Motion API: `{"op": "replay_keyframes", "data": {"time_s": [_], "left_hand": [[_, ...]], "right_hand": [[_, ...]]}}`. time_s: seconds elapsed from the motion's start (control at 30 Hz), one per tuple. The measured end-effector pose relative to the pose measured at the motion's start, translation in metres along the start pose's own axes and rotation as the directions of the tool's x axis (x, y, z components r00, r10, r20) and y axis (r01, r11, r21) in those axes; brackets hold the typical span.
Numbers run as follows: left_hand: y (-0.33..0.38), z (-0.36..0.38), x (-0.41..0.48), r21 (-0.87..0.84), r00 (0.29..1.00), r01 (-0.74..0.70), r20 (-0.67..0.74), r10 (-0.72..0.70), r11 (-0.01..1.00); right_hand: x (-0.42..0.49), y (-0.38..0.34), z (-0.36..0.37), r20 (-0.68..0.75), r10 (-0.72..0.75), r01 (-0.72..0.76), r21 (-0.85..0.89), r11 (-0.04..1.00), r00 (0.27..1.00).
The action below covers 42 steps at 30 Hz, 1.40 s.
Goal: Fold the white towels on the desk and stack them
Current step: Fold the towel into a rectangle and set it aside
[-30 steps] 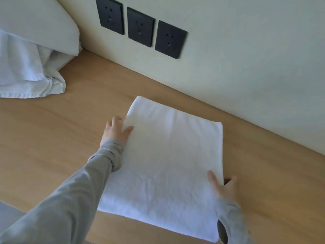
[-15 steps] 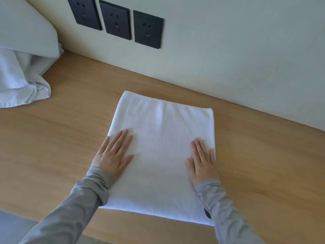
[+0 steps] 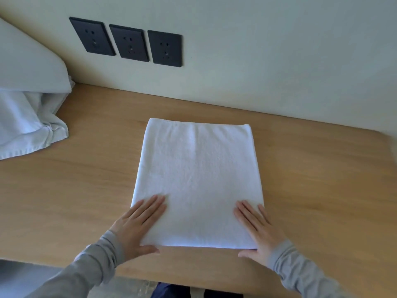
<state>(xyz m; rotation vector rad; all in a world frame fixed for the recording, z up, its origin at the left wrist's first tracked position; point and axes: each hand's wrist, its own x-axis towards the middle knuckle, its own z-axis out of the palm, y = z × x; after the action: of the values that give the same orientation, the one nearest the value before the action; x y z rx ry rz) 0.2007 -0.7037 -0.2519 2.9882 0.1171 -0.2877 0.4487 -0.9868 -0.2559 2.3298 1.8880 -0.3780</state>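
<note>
Bedroom: pillow [image 3: 28,67] and rumpled bedding [image 3: 23,121] beside desk [image 3: 86,179] (three wall sockets [image 3: 129,43])

sleeves [image 3: 94,267]: grey, long, ribbed cuffs at wrists | both hands bare | no rings seen

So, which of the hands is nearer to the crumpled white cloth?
Left. The left hand presses the towel at its left corner, right of the cloth; the right hand presses the right corner, farther off.

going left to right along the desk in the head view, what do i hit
crumpled white cloth → left hand → folded towel → right hand
</note>
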Motion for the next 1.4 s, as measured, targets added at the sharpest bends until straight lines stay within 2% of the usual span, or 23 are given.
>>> {"op": "replay_keyframes", "data": {"time_s": [0.07,0.2,0.27,0.3,0.37,0.43,0.53,0.63,0.77,0.83,0.93,1.07,1.13,1.2,1.3,1.4], "left_hand": [[-0.003,-0.003,0.001,0.012,1.0,-0.024,-0.001,0.024,1.0],[-0.006,-0.01,0.003,-0.005,0.994,-0.072,-0.084,0.071,0.997],[-0.012,-0.02,0.003,-0.112,0.993,-0.038,-0.119,0.024,0.993],[-0.015,-0.028,0.004,-0.223,0.991,0.029,-0.12,-0.057,0.974],[-0.024,-0.049,0.007,-0.431,0.951,0.263,-0.034,-0.307,0.863],[-0.034,-0.064,0.011,-0.561,0.884,0.41,0.049,-0.465,0.719],[-0.048,-0.087,0.027,-0.655,0.861,0.444,0.122,-0.495,0.611],[-0.067,-0.114,0.046,-0.764,0.866,0.42,0.178,-0.467,0.489],[-0.099,-0.14,0.08,-0.851,0.848,0.367,0.139,-0.512,0.377],[-0.113,-0.142,0.104,-0.887,0.803,0.343,0.105,-0.587,0.31],[-0.133,-0.135,0.141,-0.921,0.685,0.351,0.128,-0.717,0.171],[-0.148,-0.106,0.178,-0.851,0.492,0.524,0.27,-0.828,0.035],[-0.147,-0.093,0.189,-0.816,0.476,0.577,0.304,-0.826,0.032],[-0.15,-0.086,0.197,-0.81,0.499,0.581,0.273,-0.822,0.084],[-0.153,-0.087,0.21,-0.787,0.507,0.582,0.153,-0.848,0.206],[-0.148,-0.079,0.22,-0.759,0.506,0.61,0.15,-0.85,0.229]], "right_hand": [[0.001,0.0,-0.002,-0.036,-0.007,0.006,-0.026,1.0,0.999],[0.003,0.004,-0.008,-0.207,-0.058,0.065,0.027,0.998,0.977],[0.003,0.012,-0.017,-0.263,-0.014,0.053,0.141,0.989,0.965],[0.004,0.016,-0.023,-0.264,0.045,0.02,0.24,0.971,0.963],[0.007,0.027,-0.042,-0.191,0.224,-0.115,0.459,0.881,0.956],[0.013,0.037,-0.058,-0.064,0.348,-0.243,0.599,0.763,0.935],[0.025,0.048,-0.083,0.017,0.387,-0.272,0.739,0.617,0.922],[0.038,0.062,-0.113,0.014,0.426,-0.246,0.833,0.496,0.905],[0.071,0.086,-0.143,-0.027,0.556,-0.205,0.914,0.351,0.831],[0.096,0.097,-0.148,-0.005,0.646,-0.197,0.951,0.24,0.763],[0.137,0.108,-0.149,0.072,0.753,-0.192,0.979,0.074,0.655],[0.178,0.115,-0.138,0.115,0.814,-0.221,0.975,0.017,0.569],[0.192,0.12,-0.128,0.147,0.848,-0.255,0.967,-0.015,0.509],[0.203,0.126,-0.119,0.176,0.87,-0.284,0.958,-0.044,0.46],[0.215,0.134,-0.109,0.186,0.871,-0.334,0.942,-0.027,0.455],[0.223,0.137,-0.095,0.2,0.865,-0.404,0.915,0.004,0.461]]}}
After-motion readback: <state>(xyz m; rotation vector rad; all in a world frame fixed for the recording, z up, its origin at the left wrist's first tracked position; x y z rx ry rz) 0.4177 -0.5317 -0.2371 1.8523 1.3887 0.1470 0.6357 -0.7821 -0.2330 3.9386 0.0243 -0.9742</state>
